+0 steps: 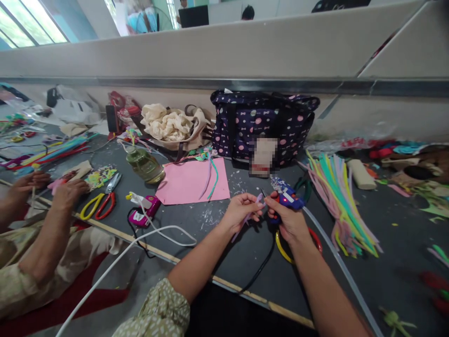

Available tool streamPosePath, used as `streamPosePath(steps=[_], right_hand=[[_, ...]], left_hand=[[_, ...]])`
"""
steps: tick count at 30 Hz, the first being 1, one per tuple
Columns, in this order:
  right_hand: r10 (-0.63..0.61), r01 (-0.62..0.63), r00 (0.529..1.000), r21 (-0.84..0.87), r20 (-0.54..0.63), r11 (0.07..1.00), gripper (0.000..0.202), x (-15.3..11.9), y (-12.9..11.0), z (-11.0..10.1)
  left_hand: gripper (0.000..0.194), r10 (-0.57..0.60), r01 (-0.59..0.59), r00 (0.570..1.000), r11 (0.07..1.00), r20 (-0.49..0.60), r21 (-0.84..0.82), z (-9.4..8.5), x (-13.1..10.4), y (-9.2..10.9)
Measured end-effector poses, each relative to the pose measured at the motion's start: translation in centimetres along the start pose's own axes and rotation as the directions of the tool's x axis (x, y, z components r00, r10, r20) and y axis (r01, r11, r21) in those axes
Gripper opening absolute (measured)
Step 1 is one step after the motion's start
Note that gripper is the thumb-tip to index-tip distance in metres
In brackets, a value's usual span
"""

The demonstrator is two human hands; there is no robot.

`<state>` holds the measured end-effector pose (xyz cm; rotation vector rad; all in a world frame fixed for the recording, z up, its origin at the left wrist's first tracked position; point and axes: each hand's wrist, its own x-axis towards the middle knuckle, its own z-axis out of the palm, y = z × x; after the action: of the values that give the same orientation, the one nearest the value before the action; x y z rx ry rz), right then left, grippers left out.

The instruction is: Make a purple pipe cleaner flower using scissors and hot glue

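Note:
My left hand pinches a thin purple fuzzy stem, whose lower end hangs down toward the dark table. Close beside it, my right hand has its fingers round a blue glue gun with a small red light. The metal nozzle points left, at the top of the purple stem by my left fingertips. Any glue there is too small to make out. Under my right wrist lie scissors with yellow and red handles.
Behind are a pink sheet, a glass bottle and a patterned bag. Colourful stems lie right. White cable crosses the left foreground. Red-and-yellow scissors lie near another person's hands.

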<state>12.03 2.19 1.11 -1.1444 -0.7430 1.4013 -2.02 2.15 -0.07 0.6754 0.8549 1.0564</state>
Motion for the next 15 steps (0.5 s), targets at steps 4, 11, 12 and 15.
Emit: streamPosePath(steps=[4,11,12,15], right_hand=[[-0.017,0.017,1.0,-0.031,0.0,0.999,0.042,-0.21,0.2,0.11],[-0.067,0.062,0.997,-0.093,-0.046,0.994,0.04,-0.51,0.43,0.82],[-0.082,0.076,0.995,-0.106,-0.057,0.991,0.039,-0.57,0.47,0.85],[-0.16,0.151,0.986,-0.186,-0.036,0.971,0.034,-0.9,0.7,0.72]], left_hand=[[0.041,-0.021,0.021,1.0,1.0,-0.008,-0.001,0.07,-0.04,-0.07],[0.039,-0.04,0.041,0.999,0.997,0.014,-0.068,-0.14,0.09,-0.47],[0.039,-0.043,0.044,0.999,0.995,0.008,-0.086,-0.2,0.18,-0.48],[0.037,-0.067,0.061,0.997,0.984,-0.027,-0.167,-0.4,0.45,-0.39]])
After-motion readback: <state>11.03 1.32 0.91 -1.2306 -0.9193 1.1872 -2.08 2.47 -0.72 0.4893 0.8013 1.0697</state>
